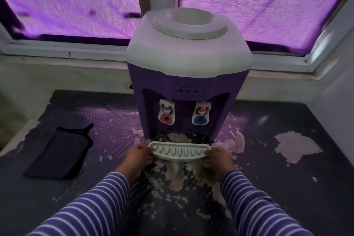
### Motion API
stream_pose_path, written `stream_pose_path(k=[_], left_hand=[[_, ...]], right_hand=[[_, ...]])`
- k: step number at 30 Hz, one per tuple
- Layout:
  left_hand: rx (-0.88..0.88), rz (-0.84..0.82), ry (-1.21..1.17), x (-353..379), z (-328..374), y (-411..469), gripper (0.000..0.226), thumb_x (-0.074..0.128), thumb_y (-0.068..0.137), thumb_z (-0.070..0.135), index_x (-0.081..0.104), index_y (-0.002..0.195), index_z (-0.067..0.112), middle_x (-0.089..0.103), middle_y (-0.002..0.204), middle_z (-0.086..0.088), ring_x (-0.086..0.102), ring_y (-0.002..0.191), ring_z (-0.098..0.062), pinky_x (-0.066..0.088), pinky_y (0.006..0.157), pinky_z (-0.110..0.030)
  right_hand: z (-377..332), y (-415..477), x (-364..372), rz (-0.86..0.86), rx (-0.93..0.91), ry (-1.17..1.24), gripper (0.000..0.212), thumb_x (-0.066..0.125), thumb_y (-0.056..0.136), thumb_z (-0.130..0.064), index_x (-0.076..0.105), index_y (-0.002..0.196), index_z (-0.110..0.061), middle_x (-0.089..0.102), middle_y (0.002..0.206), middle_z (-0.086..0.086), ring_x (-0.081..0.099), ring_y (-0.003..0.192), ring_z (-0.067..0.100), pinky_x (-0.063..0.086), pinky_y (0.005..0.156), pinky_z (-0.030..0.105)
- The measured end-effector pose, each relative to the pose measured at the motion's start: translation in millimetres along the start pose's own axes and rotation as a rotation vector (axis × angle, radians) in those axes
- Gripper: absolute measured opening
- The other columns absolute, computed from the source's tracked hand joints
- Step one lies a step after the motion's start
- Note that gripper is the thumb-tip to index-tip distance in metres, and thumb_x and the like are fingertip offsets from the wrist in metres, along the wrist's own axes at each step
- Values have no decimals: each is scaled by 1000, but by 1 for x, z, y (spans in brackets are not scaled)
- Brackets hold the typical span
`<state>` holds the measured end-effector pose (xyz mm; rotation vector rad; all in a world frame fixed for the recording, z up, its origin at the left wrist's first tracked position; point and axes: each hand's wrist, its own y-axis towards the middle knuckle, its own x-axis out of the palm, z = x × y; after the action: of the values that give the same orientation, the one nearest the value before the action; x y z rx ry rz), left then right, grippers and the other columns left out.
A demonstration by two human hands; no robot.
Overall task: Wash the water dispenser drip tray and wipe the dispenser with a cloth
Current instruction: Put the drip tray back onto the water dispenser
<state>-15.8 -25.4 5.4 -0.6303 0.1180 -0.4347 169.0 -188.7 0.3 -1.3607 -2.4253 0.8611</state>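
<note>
A purple water dispenser (pixel 188 82) with a white top stands on the counter, its two taps facing me. The white slotted drip tray (pixel 180 151) sits just in front of the dispenser's base, a little away from it. My left hand (pixel 138 156) grips the tray's left end and my right hand (pixel 217 159) grips its right end. A dark folded cloth (pixel 59 156) lies flat on the counter to the left, apart from both hands.
The counter (pixel 287 188) has a dark covering that is peeling in pale patches around the dispenser. Behind the dispenser is a window sill (pixel 67 51) and windows with purple curtains (pixel 76 0). A white wall (pixel 339 74) closes the right side.
</note>
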Motion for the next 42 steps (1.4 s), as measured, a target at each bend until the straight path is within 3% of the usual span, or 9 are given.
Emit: stream_pose_path(k=[4,8,13,18,26,30,37,40,42], left_hand=[[8,22,40,0,0,2,15,51,91,-2,50,78,4,54,67,-15,50,55,-23,47,42,-22],[-4,21,29,-3,-2,4,13,51,91,-3,48,81,4,56,70,-16,52,58,-24,47,42,-22],[5,41,30,-1,-2,3,12,51,92,0,50,82,6,57,69,-15,53,56,-23,47,47,-24],[29,74,19,3,-5,2,15,51,91,-3,46,82,6,57,70,-15,54,59,-23,46,57,-29],[4,76,-2,3,-1,8,13,52,89,-7,50,82,4,60,70,-16,59,61,-27,52,49,-27],[13,81,-15,6,2,13,20,55,89,-4,47,75,8,59,67,-16,57,57,-25,50,41,-22],[12,131,-9,12,7,21,19,61,87,1,52,72,7,62,62,-13,58,55,-23,51,50,-26],[21,126,-32,13,8,23,22,59,88,-1,53,68,7,63,56,-10,59,54,-23,51,44,-22],[12,121,-39,14,9,25,22,58,89,-2,54,69,6,63,63,-13,59,58,-24,51,51,-27]], right_hand=[[5,6,4,6,-4,-78,14,55,91,-7,68,92,-11,71,90,15,66,81,29,56,80,43],[9,5,1,-9,-24,-125,19,59,88,-11,70,78,-22,75,82,2,70,80,21,58,73,35],[9,2,3,20,-12,-125,11,57,90,-19,64,97,-15,70,85,11,65,70,26,58,64,38],[12,2,4,23,-3,-152,15,54,93,-22,64,101,-14,70,81,12,66,62,25,56,55,33],[4,9,7,31,42,-38,14,56,94,-14,60,105,-7,70,87,17,65,63,25,59,60,36],[0,13,8,37,58,20,14,57,93,-12,59,105,-4,67,88,20,63,62,25,56,53,33],[0,25,11,77,15,-51,14,60,92,-18,62,102,-8,71,89,18,70,81,34,58,79,53],[-3,26,11,95,19,-33,13,62,90,-18,62,98,-8,72,86,18,69,74,32,59,77,51],[-5,28,13,99,16,-28,12,62,90,-18,62,97,-8,72,87,19,67,72,31,59,75,49]])
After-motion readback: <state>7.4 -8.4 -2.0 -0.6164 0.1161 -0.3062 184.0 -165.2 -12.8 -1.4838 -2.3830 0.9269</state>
